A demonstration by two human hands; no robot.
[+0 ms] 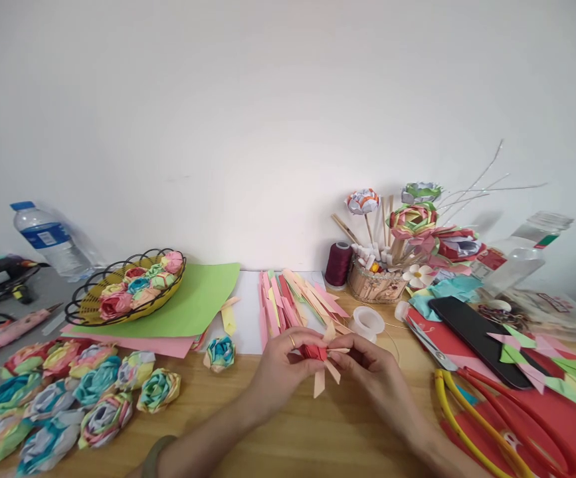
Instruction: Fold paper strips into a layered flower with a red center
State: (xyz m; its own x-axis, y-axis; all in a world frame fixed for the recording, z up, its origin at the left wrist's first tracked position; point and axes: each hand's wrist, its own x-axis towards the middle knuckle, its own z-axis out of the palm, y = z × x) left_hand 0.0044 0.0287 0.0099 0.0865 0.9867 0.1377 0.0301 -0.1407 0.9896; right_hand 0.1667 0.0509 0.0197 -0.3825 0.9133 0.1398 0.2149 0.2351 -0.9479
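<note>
Between my two hands, above the front middle of the wooden table, is a partly folded paper flower (316, 352) with a red centre and loose peach strips sticking out. My left hand (285, 362) pinches its red part from the left; a ring is on one finger. With thumb and fingertips pressed together, my right hand (367, 365) holds a peach strip on the flower's right side. Two strip ends hang below it. Just behind my hands lies a pile of pink, red and peach paper strips (280, 302) on white paper. A finished blue paper flower (220, 352) sits left of my left hand.
Several paper flowers (103, 378) lie at the front left, near a yellow basket (86, 307) of more flowers. On the right are scissors (472, 411), a black phone (481, 342) and paper pieces. A roll of tape (368, 322) and a thread spool (338, 263) stand behind.
</note>
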